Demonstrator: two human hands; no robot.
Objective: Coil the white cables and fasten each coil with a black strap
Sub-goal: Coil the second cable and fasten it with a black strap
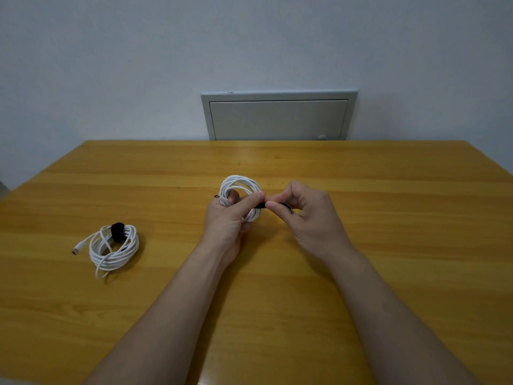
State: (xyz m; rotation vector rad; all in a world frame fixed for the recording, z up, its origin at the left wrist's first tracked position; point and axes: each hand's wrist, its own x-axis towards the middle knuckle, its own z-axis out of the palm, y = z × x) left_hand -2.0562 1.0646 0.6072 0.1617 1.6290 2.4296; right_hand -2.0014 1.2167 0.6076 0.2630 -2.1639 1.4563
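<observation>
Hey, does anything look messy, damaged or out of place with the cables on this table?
Only slight untidiness: the strapped coil at left has its plug end sticking out and one loop sagging from its near edge. Nothing looks damaged. The left hand holds the second coil while the right hand pinches its black strap.

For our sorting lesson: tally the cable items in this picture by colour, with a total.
White: 2, the strapped coil and the held coil.
Black: 2, the fastened strap and the loose strap.
Total: 4.
</observation>
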